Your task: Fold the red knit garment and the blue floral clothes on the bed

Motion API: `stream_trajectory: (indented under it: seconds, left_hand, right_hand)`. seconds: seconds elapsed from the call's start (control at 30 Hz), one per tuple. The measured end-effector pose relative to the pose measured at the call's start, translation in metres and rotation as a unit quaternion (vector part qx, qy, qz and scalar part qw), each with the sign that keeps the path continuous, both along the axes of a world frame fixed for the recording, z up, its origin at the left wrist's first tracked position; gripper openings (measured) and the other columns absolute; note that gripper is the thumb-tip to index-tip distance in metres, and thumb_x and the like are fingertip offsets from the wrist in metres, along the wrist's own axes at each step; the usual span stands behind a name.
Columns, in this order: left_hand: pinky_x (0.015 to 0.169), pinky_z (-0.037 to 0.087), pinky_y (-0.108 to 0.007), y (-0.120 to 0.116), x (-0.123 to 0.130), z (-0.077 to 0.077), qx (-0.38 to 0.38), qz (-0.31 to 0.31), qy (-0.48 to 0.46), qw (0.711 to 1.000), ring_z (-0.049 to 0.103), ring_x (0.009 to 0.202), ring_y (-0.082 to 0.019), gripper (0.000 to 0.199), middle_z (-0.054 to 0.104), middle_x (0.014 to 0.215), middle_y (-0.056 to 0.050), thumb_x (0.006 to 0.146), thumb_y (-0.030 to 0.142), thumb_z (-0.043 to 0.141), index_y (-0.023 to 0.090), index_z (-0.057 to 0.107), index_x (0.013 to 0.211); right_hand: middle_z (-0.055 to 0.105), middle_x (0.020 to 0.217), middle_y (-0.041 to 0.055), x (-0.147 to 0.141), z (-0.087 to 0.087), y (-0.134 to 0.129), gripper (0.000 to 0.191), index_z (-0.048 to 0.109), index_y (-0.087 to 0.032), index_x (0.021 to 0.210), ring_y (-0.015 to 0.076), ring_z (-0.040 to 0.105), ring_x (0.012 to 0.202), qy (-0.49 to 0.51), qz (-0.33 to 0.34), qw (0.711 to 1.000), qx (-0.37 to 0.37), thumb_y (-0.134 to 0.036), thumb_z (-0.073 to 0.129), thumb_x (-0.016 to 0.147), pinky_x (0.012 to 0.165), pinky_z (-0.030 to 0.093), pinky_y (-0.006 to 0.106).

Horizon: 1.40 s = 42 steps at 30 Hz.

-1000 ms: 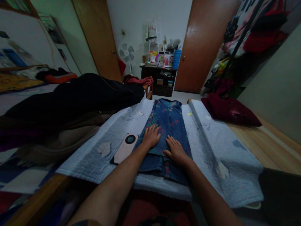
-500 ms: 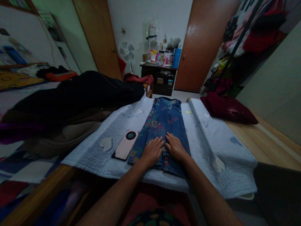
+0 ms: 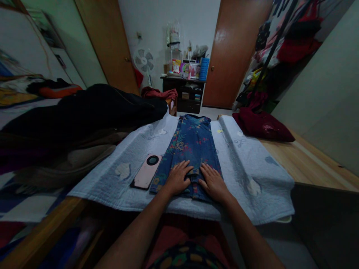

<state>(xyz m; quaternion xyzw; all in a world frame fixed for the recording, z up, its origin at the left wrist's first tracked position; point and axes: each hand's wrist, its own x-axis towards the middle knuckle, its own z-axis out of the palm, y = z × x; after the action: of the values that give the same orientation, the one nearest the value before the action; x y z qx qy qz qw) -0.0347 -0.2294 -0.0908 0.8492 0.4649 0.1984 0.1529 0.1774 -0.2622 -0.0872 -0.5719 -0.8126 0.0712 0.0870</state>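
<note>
A blue floral garment (image 3: 193,140), folded into a long strip, lies on a pale blue quilted cloth (image 3: 244,160). My left hand (image 3: 179,177) rests flat on the garment's near left part, fingers stretched out. Beside it my right hand (image 3: 213,181) lies palm down on the near right part, its fingers spread. Neither hand grips the fabric. Left of the garment lies a pink phone (image 3: 147,172) with a round dark camera ring, a little apart from my left hand.
Dark clothes (image 3: 92,106) are heaped on the left. A maroon folded cloth (image 3: 262,124) lies on a wooden surface (image 3: 291,160) at the right. Farther back stand a white fan (image 3: 144,61), a dark cabinet (image 3: 182,95) and a door (image 3: 235,56). Clothes hang at the upper right.
My view has turned slightly right, so the scene sits farther left. My hands have slid a little towards me and slightly apart over the garment, still flat.
</note>
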Motion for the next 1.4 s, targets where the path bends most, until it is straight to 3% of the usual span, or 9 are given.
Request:
stream_trajectory:
  seconds: [0.2, 0.33, 0.47, 0.63, 0.8, 1.2, 1.4]
  left_hand:
    - [0.114, 0.032, -0.045, 0.004, 0.004, -0.005, 0.013, 0.028, -0.045, 0.999, 0.044, 0.134, -0.024, 0.047, 0.049, 0.146, -0.007, 0.081, 0.02, 0.06, 0.023, 0.059, 0.128]
    - [0.112, 0.034, -0.046, 0.004, 0.009, -0.007, 0.024, 0.048, -0.055, 0.997, 0.049, 0.129, -0.025, 0.046, 0.053, 0.141, -0.009, 0.079, 0.017, 0.062, 0.021, 0.06, 0.125]
    - [0.109, 0.038, -0.045, 0.002, 0.01, -0.006, 0.065, 0.046, -0.051, 0.995, 0.054, 0.12, -0.025, 0.037, 0.058, 0.132, -0.01, 0.081, 0.016, 0.061, 0.02, 0.063, 0.118]
    - [0.103, 0.041, -0.042, -0.004, 0.008, 0.0, 0.109, 0.03, -0.027, 0.993, 0.057, 0.105, -0.021, 0.029, 0.062, 0.111, -0.005, 0.084, 0.013, 0.056, 0.023, 0.063, 0.111]
    - [0.098, 0.043, -0.041, -0.008, 0.007, 0.006, 0.121, 0.019, -0.012, 0.992, 0.054, 0.101, -0.022, 0.025, 0.061, 0.103, -0.005, 0.088, 0.014, 0.051, 0.023, 0.062, 0.108]
    - [0.091, 0.044, -0.04, -0.012, 0.006, 0.014, 0.115, 0.028, -0.018, 0.993, 0.052, 0.098, -0.023, 0.019, 0.059, 0.099, -0.006, 0.086, 0.013, 0.05, 0.021, 0.059, 0.1]
    - [0.1, 0.041, -0.041, -0.01, 0.007, 0.011, 0.106, -0.014, -0.056, 0.993, 0.053, 0.108, -0.022, 0.035, 0.06, 0.117, -0.006, 0.087, 0.015, 0.052, 0.024, 0.059, 0.12]
  right_hand:
    - [0.024, 0.158, 0.0107, -0.007, 0.008, 0.0, 0.079, 0.033, -0.015, 0.149, 0.0262, 0.019, 0.146, -0.007, -0.014, 0.999, -0.029, -0.059, 0.051, 0.086, 0.117, 0.018, 0.045]
    - [0.022, 0.158, 0.0111, -0.018, 0.009, -0.001, 0.074, 0.033, -0.015, 0.149, 0.0274, 0.018, 0.146, -0.016, -0.049, 0.997, -0.049, -0.053, 0.049, 0.088, 0.116, 0.018, 0.047]
    - [0.026, 0.157, 0.0126, -0.029, 0.006, -0.005, 0.067, 0.036, -0.012, 0.147, 0.0292, 0.02, 0.145, -0.025, -0.081, 0.996, -0.02, -0.046, 0.048, 0.09, 0.116, 0.016, 0.049]
    - [0.033, 0.154, 0.0126, -0.03, 0.0, -0.008, 0.06, 0.042, -0.014, 0.143, 0.0289, 0.026, 0.143, -0.014, -0.084, 0.996, 0.03, -0.04, 0.048, 0.09, 0.115, 0.018, 0.049]
    - [0.033, 0.154, 0.0125, -0.032, -0.003, -0.007, 0.058, 0.041, -0.017, 0.144, 0.03, 0.027, 0.142, -0.002, -0.094, 0.995, 0.038, -0.041, 0.047, 0.092, 0.114, 0.02, 0.051]
    - [0.03, 0.155, 0.0169, -0.051, 0.001, -0.006, 0.062, 0.039, -0.012, 0.146, 0.0336, 0.023, 0.144, 0.001, -0.144, 0.99, 0.0, -0.043, 0.046, 0.092, 0.113, 0.017, 0.055]
    - [0.029, 0.155, 0.0172, -0.049, 0.005, -0.009, 0.06, 0.041, -0.013, 0.144, 0.0336, 0.023, 0.144, 0.01, -0.119, 0.993, -0.006, -0.043, 0.047, 0.092, 0.113, 0.019, 0.056]
